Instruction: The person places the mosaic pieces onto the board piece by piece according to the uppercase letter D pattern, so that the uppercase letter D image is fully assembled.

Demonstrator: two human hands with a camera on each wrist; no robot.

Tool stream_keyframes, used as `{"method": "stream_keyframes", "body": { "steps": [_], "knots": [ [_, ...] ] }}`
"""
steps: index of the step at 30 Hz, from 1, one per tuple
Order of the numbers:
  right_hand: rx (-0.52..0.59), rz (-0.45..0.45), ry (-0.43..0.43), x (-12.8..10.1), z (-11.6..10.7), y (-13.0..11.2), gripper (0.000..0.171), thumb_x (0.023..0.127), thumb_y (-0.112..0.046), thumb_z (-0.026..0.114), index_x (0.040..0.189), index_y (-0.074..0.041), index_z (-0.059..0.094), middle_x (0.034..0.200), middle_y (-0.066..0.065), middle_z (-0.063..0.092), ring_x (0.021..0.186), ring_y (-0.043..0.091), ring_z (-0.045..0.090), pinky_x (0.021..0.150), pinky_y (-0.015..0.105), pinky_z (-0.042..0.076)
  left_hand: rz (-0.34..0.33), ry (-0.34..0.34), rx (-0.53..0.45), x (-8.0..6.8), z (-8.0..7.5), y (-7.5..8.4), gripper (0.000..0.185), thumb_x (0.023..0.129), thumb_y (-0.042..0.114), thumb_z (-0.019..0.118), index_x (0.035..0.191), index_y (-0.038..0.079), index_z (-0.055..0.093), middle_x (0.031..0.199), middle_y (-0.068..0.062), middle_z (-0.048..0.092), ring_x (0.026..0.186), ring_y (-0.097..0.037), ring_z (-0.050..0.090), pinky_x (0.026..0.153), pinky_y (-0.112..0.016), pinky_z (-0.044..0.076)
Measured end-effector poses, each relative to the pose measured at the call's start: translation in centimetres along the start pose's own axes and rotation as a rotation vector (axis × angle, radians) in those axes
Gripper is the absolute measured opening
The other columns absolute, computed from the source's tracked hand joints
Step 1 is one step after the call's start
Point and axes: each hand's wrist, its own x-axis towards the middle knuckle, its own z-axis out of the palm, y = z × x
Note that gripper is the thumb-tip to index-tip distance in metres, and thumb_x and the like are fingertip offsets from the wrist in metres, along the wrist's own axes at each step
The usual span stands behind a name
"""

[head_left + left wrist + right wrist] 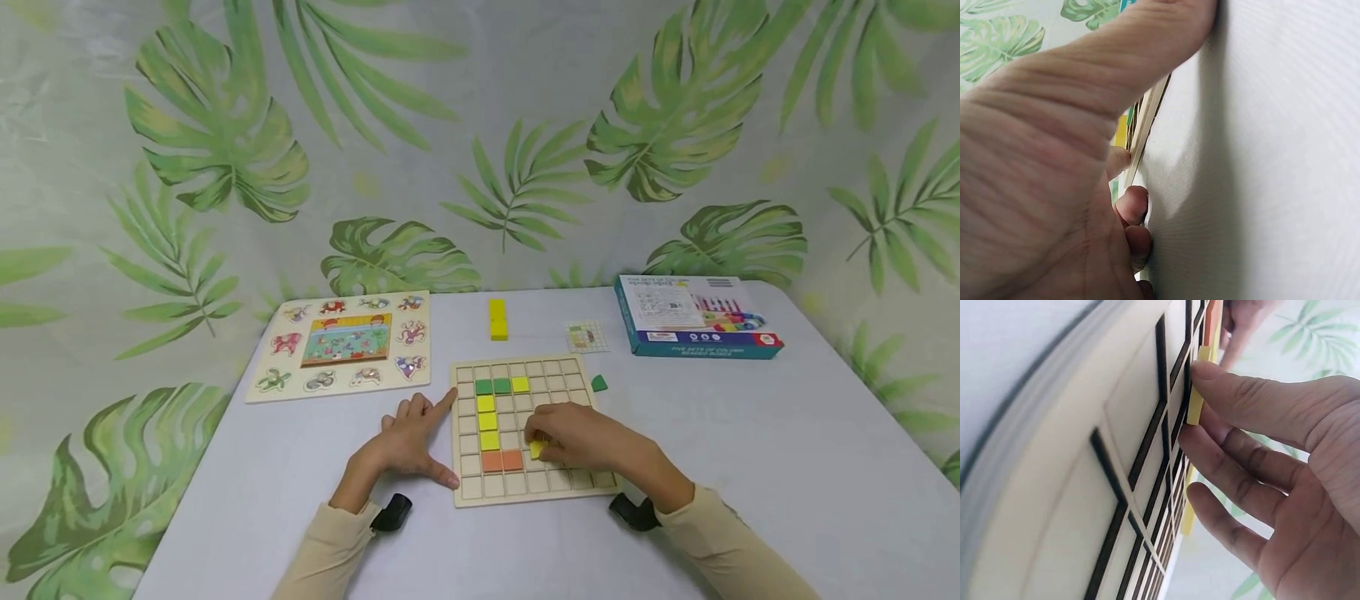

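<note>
A wooden grid board lies flat on the bench near its front edge, about midway between the left and right edges. The right hand rests on the board's lower middle squares, its fingers pinching a yellow tile and pressing it against the board; the right wrist view shows the tile caught edge-on between thumb and fingers, touching the board's surface. The left hand lies on the bench just beside the board's left edge, fingers spread, forefinger and thumb both reaching to touch that edge and holding nothing; in the left wrist view the hand lies against the bench with its fingertips at the board's rim. On the board a column of three yellow tiles runs down from two green tiles and a further yellow one, with two orange tiles below. A loose green piece sits on the bench just off the board's right rear corner. Further back lie a yellow block, a small pattern card, a blue-edged box towards the right rear corner, and an animal puzzle board towards the left rear.
</note>
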Motion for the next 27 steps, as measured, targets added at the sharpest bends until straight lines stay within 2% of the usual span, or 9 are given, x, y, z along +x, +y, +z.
{"method": "stream_keyframes", "body": {
  "steps": [5,14,19,23,27],
  "knots": [
    [-0.016,-0.012,0.004,0.0,-0.1,-0.3,0.014,0.090,-0.017,0.075,0.103,-0.017,0.071,0.092,-0.008,0.063,0.079,0.007,0.051,0.075,0.027,0.049,0.017,0.000,0.022,0.1,0.1,-0.2,0.134,0.055,0.056,0.093,0.162,0.019,0.020,0.103,-0.003,0.032,0.093,-0.020,0.027,0.070,-0.034,0.018],
    [-0.013,-0.055,0.005,0.0,0.0,-1.0,0.013,0.088,-0.014,0.076,0.101,-0.018,0.076,0.097,-0.008,0.068,0.083,0.006,0.056,0.080,0.029,0.052,0.031,0.000,0.005,-0.1,-0.1,0.0,0.134,0.055,0.057,0.093,0.161,0.017,0.022,0.102,-0.003,0.032,0.093,-0.021,0.028,0.069,-0.035,0.019],
    [-0.027,-0.063,0.021,0.0,0.4,-1.2,0.011,0.086,-0.015,0.079,0.096,-0.017,0.077,0.096,-0.009,0.068,0.080,0.004,0.055,0.079,0.027,0.052,0.028,0.001,-0.002,0.0,-0.1,-0.1,0.134,0.054,0.055,0.094,0.161,0.017,0.023,0.101,-0.004,0.031,0.093,-0.022,0.029,0.070,-0.036,0.018],
    [-0.058,-0.069,0.035,0.1,0.6,-1.2,0.011,0.085,-0.017,0.080,0.096,-0.017,0.077,0.094,-0.009,0.067,0.078,0.003,0.053,0.078,0.026,0.051,0.027,0.006,-0.010,0.1,0.2,-0.4,0.136,0.053,0.056,0.094,0.161,0.017,0.022,0.101,-0.004,0.031,0.093,-0.023,0.028,0.070,-0.036,0.018],
    [-0.069,-0.064,0.036,0.0,0.7,-1.1,0.013,0.086,-0.015,0.079,0.098,-0.017,0.077,0.096,-0.009,0.069,0.084,0.004,0.056,0.082,0.028,0.052,0.029,0.007,0.000,0.4,0.6,-0.7,0.136,0.054,0.055,0.094,0.162,0.019,0.019,0.103,-0.004,0.033,0.094,-0.024,0.029,0.070,-0.036,0.018]
  ]
}}
